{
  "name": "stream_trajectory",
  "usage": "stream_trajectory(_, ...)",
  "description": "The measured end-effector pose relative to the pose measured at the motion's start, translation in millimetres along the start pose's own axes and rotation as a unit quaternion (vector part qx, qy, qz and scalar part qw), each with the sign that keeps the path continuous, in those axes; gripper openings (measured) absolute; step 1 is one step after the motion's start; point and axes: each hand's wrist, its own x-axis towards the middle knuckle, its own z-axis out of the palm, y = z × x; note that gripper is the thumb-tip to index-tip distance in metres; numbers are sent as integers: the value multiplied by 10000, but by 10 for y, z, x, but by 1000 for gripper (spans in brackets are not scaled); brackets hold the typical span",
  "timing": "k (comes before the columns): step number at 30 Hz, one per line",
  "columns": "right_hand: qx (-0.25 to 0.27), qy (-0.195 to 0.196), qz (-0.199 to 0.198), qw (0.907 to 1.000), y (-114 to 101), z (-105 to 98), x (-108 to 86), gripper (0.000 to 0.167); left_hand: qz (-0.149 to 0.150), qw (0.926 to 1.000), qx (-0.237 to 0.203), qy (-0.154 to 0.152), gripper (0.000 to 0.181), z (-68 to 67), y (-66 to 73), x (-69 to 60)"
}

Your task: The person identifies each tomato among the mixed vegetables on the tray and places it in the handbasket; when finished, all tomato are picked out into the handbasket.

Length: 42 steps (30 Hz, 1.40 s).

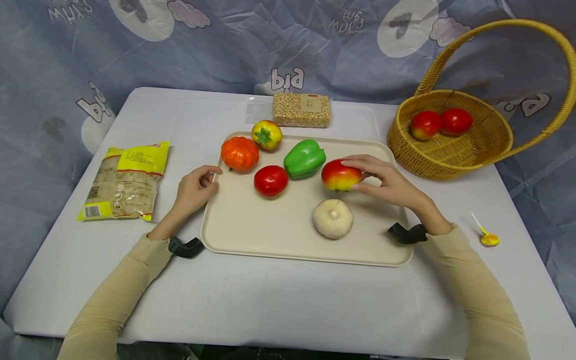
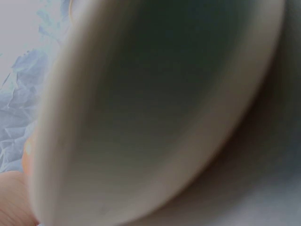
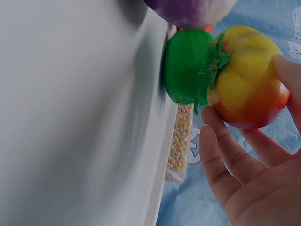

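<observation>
My right hand (image 1: 382,180) holds a red-and-yellow tomato (image 1: 340,175) between thumb and fingers, above the right part of a beige tray (image 1: 261,235). In the right wrist view the tomato (image 3: 249,77) shows its green leafy top, with the fingers (image 3: 230,150) around its underside. A whitish turnip (image 1: 333,219) lies just in front of it; a green bell pepper (image 1: 305,159) is to its left. My left hand (image 1: 194,190) is at the tray's left rim, fingers bent, holding nothing visible. The left wrist view is mostly a blurred pale rim.
Also on the tray are a red tomato (image 1: 271,181), an orange pumpkin (image 1: 240,154) and a yellow-red tomato (image 1: 266,135). A wicker basket (image 1: 450,167) with two red tomatoes stands right. Around lie a corn packet (image 1: 292,112), a yellow bag (image 1: 128,182) and a lollipop (image 1: 489,239).
</observation>
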Motion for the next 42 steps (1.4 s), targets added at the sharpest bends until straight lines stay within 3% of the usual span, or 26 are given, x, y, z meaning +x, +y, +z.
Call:
stream_trajectory(13,-78,913,-240,9955,39,-255,-156,59,37,10000,0,15,26,-8,18,-12)
stream_trajectory(27,-276,1934,369,9800,208,-592,-345,54,52,10000,-55,6,26,-6,11,-8)
stream_trajectory(35,-662,2455,723,9644,305,-778,-443,54,16,10000,36,55,26,1,7,2)
stream_trajectory(42,-330,2860,956,9529,452,-872,-530,55,62,10000,5,43,26,0,4,-6)
